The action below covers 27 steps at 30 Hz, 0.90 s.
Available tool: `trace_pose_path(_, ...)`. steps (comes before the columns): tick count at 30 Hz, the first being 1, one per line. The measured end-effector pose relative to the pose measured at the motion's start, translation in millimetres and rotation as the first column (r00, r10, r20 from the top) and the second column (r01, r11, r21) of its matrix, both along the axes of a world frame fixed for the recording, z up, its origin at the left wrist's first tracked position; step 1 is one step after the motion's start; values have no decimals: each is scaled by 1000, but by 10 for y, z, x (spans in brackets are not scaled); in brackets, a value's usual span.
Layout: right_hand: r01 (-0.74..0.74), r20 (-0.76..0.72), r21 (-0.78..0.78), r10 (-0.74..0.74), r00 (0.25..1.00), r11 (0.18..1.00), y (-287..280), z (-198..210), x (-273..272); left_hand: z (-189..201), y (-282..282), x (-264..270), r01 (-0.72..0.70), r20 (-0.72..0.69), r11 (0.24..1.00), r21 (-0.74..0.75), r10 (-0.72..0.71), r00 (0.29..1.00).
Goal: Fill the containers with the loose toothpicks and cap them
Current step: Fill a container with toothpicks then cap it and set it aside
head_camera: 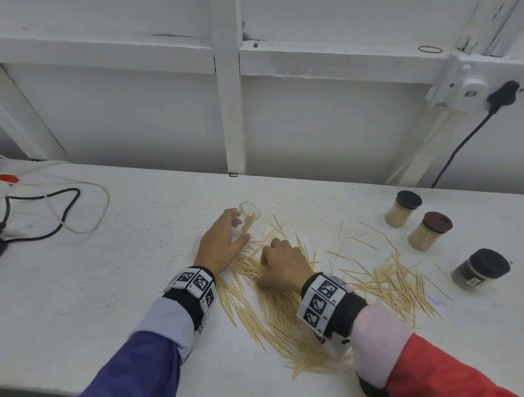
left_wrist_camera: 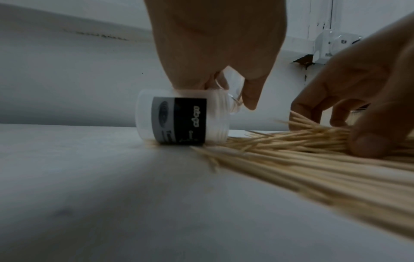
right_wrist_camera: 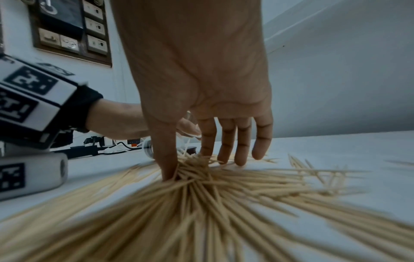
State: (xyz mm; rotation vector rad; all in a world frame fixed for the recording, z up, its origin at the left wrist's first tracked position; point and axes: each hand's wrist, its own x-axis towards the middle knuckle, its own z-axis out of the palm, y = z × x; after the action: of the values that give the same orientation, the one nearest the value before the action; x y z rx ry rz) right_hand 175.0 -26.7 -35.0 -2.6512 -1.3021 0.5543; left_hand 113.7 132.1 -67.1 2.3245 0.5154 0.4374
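Observation:
Loose toothpicks [head_camera: 279,319] lie in a wide heap across the white table [head_camera: 101,281]. My left hand [head_camera: 240,227] grips a clear open container [head_camera: 248,212], tilted with its mouth toward the heap and a few toothpicks inside. In the left wrist view a white container with a black label [left_wrist_camera: 179,120] lies on its side under that hand, in front of the clear container [left_wrist_camera: 234,94]. My right hand [head_camera: 274,259] is knuckles up on the heap, thumb [right_wrist_camera: 165,164] and fingers pinching a bunch of toothpicks [right_wrist_camera: 201,186].
Three filled, capped containers stand at the right: black cap [head_camera: 404,209], dark red cap [head_camera: 430,231], black cap [head_camera: 481,269]. A dark round object [head_camera: 372,392] sits under my right sleeve. Cables [head_camera: 59,213] and a power strip [head_camera: 5,178] lie at the left.

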Motion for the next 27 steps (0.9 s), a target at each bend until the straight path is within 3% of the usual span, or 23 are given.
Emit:
trace_pose_path(3, -51, 45, -15, 51, 998, 999, -23, 2, -9, 3, -2, 0, 6, -1, 1000, 11, -6, 1000)
trace_pose_path(12, -144, -4, -7, 144, 990, 990, -109, -18, -24, 23, -10, -18, 10, -5, 1000, -18, -10, 1000)
trace_pose_path(21, -139, -1, -43, 139, 990, 989, -218, -36, 63, 29, -21, -21, 14, 10, 1000, -28, -13, 1000)
trace_pose_path(27, -126, -48, -74, 123, 991, 989, -348, 105, 169, -12, 8, -14, 71, 46, 996, 54, -74, 996)
